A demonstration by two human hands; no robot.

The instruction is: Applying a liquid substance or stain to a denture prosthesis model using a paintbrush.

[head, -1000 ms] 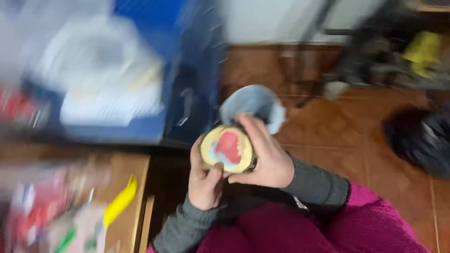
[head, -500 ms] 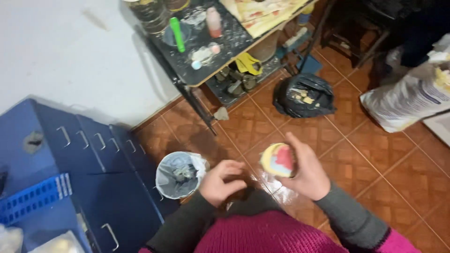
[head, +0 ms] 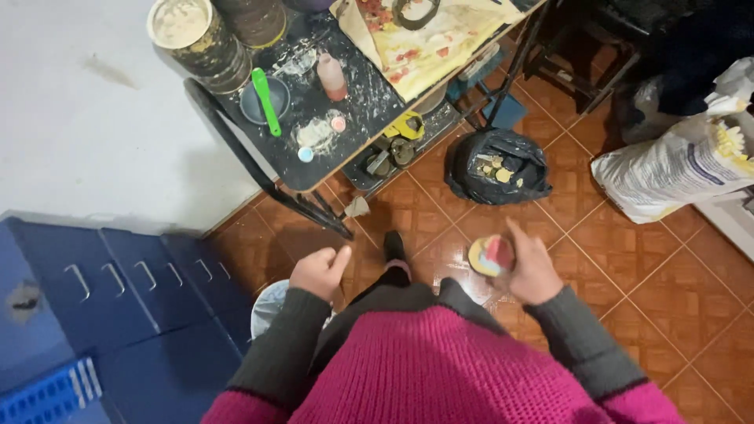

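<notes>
My right hand [head: 530,271] holds a small round disc [head: 490,255], yellow-rimmed with red and blue paint on its face, out in front of me above the tiled floor. Held apart at the left, my left hand [head: 316,272] has its fingers curled into a loose fist with nothing visible in it. It hovers just above a small grey bin [head: 268,308] lined with a bag. Both arms wear grey sleeves under a pink knitted top.
A black metal work table [head: 369,118] stands ahead, with a paint tin [head: 191,35], a green-handled tool [head: 265,100] in a bowl and a small bottle [head: 331,76]. A black rubbish bag [head: 497,166], a white sack [head: 675,169] and blue drawers [head: 118,290] surround me.
The view has swung from the blue crate and table to the floor and work table. My hands have separated: the left let go of the disc, the right still holds it.
</notes>
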